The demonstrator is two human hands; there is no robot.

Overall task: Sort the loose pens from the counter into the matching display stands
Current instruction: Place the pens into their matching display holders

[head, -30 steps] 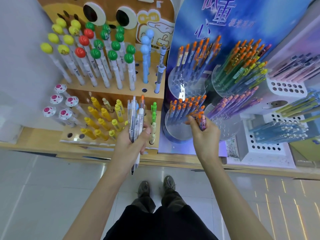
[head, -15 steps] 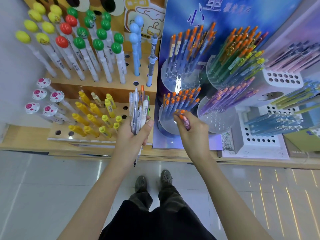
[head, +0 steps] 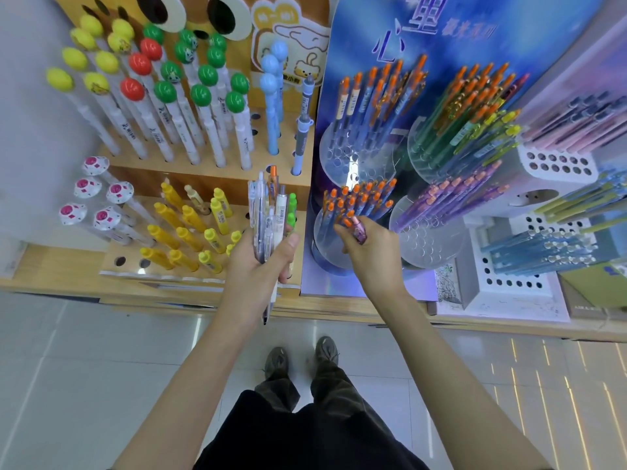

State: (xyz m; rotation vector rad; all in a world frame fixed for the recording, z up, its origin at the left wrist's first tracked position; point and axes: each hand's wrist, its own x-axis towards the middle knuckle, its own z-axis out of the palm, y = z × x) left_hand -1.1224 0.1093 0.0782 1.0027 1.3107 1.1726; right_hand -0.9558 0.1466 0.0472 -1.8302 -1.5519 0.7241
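Gripping a whole bunch of loose pens upright in the left hand, while the right hand pinches one purple pen with an orange clicker. That pen is right by the front clear round stand full of orange-topped blue pens, and further back the wooden stand holds ball-topped pens.

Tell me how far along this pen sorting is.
Roughly midway, by the look of it. Done: the display stands already hold many grouped pens, such as the orange-capped blue pens. In hand: the right hand pinches one purple pen beside those, though it seems to match the purple pens further right. To do: the mixed bundle of pens in the grip of the left hand.
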